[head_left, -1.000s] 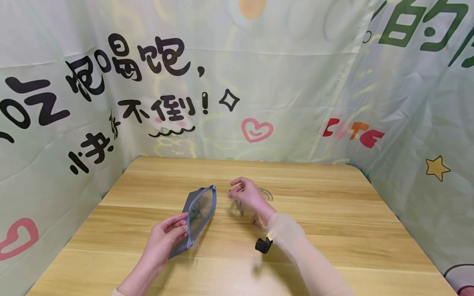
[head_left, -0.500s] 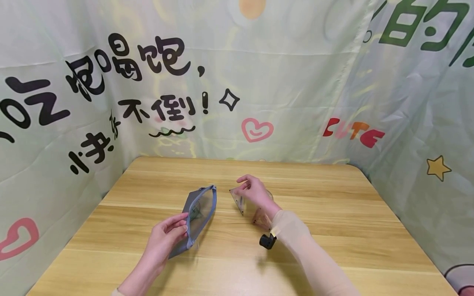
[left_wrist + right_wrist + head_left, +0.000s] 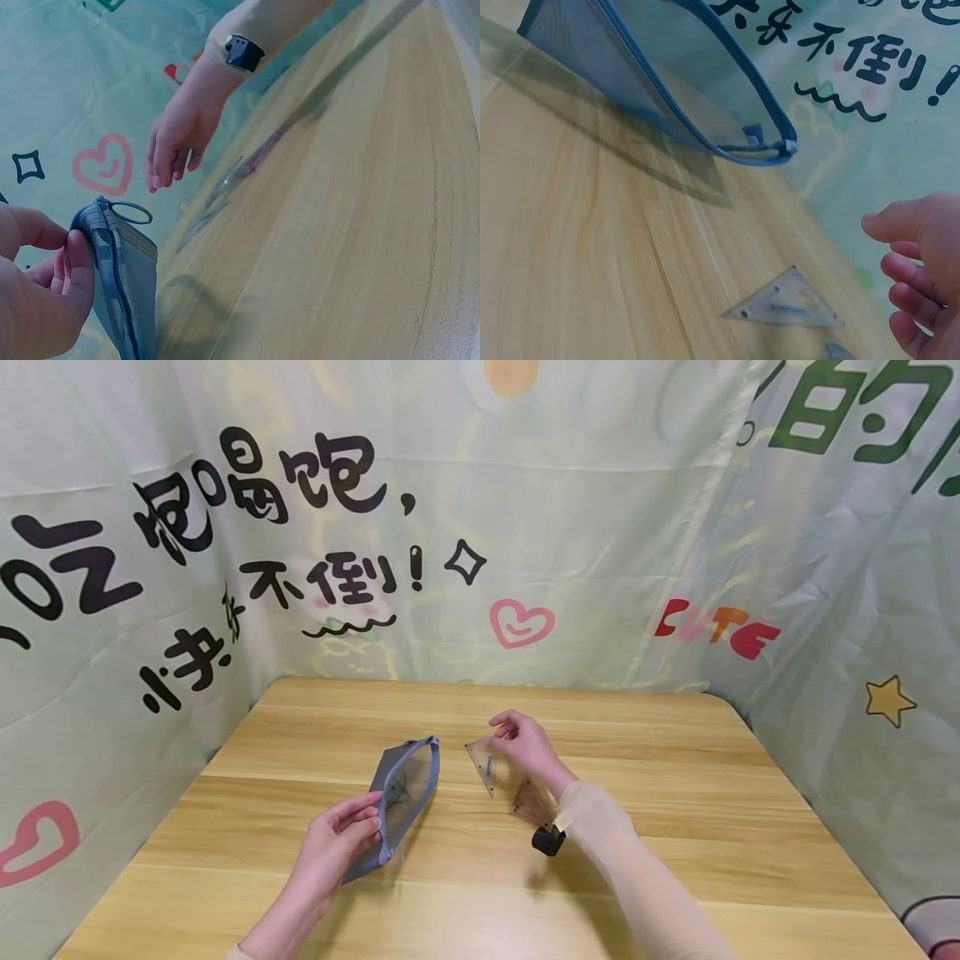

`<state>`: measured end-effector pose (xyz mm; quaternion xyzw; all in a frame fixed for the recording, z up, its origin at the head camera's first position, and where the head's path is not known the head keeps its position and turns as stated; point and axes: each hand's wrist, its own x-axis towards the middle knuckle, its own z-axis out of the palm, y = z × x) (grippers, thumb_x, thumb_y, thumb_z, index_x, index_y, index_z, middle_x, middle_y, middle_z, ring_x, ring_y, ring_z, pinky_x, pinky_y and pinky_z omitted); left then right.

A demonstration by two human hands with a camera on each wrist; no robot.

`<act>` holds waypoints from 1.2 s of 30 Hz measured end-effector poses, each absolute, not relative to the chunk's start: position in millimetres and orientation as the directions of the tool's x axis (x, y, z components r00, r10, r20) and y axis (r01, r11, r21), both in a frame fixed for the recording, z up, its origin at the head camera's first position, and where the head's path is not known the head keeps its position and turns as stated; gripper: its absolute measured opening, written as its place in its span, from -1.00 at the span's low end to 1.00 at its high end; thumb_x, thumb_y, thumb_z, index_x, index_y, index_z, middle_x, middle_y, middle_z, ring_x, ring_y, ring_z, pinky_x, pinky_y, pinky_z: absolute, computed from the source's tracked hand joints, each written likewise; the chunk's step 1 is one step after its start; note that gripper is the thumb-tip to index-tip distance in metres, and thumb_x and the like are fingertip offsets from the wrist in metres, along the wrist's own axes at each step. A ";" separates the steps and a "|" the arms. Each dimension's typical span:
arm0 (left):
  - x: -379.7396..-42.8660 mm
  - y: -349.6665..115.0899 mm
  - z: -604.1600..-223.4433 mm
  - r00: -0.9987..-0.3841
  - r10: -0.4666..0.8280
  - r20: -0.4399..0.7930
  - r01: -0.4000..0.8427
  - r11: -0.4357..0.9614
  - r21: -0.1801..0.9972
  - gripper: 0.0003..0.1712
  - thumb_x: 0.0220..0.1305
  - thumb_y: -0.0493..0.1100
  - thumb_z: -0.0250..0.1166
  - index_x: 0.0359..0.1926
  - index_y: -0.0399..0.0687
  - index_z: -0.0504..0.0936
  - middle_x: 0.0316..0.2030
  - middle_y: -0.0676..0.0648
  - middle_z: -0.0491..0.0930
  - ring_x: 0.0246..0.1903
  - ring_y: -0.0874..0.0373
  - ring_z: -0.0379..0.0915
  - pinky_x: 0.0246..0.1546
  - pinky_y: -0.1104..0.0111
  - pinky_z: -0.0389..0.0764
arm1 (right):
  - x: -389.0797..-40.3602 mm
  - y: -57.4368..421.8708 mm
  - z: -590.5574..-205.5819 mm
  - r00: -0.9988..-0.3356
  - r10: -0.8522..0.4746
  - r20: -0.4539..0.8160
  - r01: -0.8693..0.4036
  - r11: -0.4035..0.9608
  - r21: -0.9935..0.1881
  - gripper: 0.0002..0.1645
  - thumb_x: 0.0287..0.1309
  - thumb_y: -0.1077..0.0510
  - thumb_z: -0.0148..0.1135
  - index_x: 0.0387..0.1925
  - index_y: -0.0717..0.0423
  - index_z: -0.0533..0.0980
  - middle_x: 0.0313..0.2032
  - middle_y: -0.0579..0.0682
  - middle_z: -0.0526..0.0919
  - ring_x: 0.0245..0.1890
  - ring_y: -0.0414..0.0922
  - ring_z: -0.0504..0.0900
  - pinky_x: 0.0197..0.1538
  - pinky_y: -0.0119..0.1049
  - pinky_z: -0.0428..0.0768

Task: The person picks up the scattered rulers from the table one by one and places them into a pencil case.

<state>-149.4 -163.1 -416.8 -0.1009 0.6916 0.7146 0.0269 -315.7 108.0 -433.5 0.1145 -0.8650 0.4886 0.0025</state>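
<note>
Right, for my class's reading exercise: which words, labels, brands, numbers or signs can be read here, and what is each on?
"吃饱喝饱," on the backdrop, partly across a fold
"快乐不倒!" below that, same backdrop
"CUTE" in coloured letters, same backdrop
"的" in green, upper right; the next character is cut off
Clear triangle ruler: print too small and blurred
Pouch: no readable lettering

The person wears a long, plain, pale cream right sleeve (image 3: 637, 868). A small black camera (image 3: 548, 840) with rounded edges is worn at the wrist, behind the right hand (image 3: 528, 747). Of the left sleeve (image 3: 238, 952), only a pale edge shows.
</note>
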 end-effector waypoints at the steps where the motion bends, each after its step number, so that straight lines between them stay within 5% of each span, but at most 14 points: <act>1: -149.3 -163.1 -416.7 -0.978 -0.100 -0.181 -0.177 -0.041 0.983 -0.50 0.29 -0.42 0.18 0.27 -0.35 0.46 -0.19 0.04 0.53 -0.22 0.29 0.52 -0.16 0.54 0.67 | -316.5 109.0 -433.6 -0.973 -0.196 0.119 -0.204 0.499 -0.842 -0.60 0.15 0.21 0.37 0.02 0.24 0.56 -0.25 0.09 0.66 -0.27 -0.11 0.54 -0.25 -0.38 0.52; 7: -148.9 -163.2 -416.4 -0.978 -0.096 -0.185 -0.182 -0.043 0.982 -0.48 0.28 -0.40 0.20 0.27 -0.36 0.45 -0.19 0.04 0.52 -0.23 0.29 0.50 -0.16 0.54 0.67 | -321.8 114.5 -437.7 -0.973 -0.195 0.121 -0.207 0.520 -0.829 -0.60 0.17 0.19 0.35 0.04 0.23 0.56 -0.18 0.09 0.65 -0.15 -0.04 0.54 -0.17 -0.35 0.51; 17: -149.1 -163.7 -416.6 -0.978 -0.094 -0.187 -0.184 -0.039 0.982 -0.49 0.29 -0.41 0.19 0.27 -0.35 0.45 -0.19 0.05 0.52 -0.23 0.30 0.50 -0.16 0.54 0.67 | -328.1 128.3 -446.5 -0.974 -0.192 0.119 -0.203 0.516 -0.832 -0.53 0.17 0.13 0.37 0.10 0.20 0.54 0.05 0.22 0.59 0.07 0.11 0.48 0.15 -0.01 0.50; 36: -150.6 -163.8 -417.8 -0.977 -0.091 -0.192 -0.189 -0.038 0.981 -0.49 0.29 -0.41 0.18 0.27 -0.35 0.45 -0.19 0.05 0.52 -0.23 0.31 0.50 -0.16 0.54 0.67 | -336.9 150.3 -463.1 -0.969 -0.193 0.152 -0.236 0.565 -0.790 -0.53 0.16 0.16 0.37 0.10 0.22 0.55 0.08 0.25 0.54 0.14 0.20 0.46 0.21 0.10 0.49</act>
